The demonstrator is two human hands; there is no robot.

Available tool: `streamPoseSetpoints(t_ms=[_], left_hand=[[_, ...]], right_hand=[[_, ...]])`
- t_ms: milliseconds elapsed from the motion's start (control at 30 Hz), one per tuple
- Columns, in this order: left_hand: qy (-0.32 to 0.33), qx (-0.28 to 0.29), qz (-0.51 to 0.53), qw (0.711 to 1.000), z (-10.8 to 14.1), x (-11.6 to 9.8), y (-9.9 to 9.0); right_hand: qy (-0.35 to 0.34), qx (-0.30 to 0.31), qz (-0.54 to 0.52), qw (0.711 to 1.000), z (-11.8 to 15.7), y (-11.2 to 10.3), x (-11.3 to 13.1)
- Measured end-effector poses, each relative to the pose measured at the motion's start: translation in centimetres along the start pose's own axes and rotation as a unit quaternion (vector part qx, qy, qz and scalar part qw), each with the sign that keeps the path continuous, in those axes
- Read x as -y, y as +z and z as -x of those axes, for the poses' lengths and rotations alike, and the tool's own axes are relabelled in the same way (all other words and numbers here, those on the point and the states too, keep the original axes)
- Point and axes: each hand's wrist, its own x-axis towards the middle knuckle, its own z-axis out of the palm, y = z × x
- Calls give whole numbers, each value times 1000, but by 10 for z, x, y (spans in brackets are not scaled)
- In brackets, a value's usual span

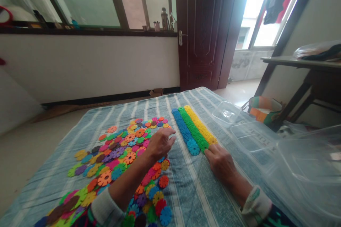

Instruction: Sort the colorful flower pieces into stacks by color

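Note:
Notched plastic flower discs in many colours lie in a loose, spread-out pile on the left. Over the pile's right edge hovers my left hand, its thumb and fingers apart with nothing visible between them. Three overlapping rows of discs run side by side: a blue row, a green row and a yellow row. My right hand is at the near end of these rows, fingertips pinched at the last green disc. Its fingers partly cover the ends of the green and yellow rows.
A striped blue cloth covers the surface under the discs. Clear plastic boxes stand along the right side, with a larger clear container nearer. Beyond are a dark red door and a side table.

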Motion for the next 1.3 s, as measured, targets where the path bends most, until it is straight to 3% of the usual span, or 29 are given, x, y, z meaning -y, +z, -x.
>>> streamPoseSetpoints(t_ms=[200,367,600,1300], left_hand=[[-7,86,-74,994,-74,-22,28],[-33,86,-97,991,-110,-31,53],[-59,67,-111,990,-111,-33,71],[-81,67,-153,983,-114,-31,85]], right_hand=[[5,-5,-13,1000,-2,0,1],[7,-19,-19,1000,-3,3,3],[6,-44,-25,999,-7,3,5],[12,-36,-2,999,-11,1,8]])
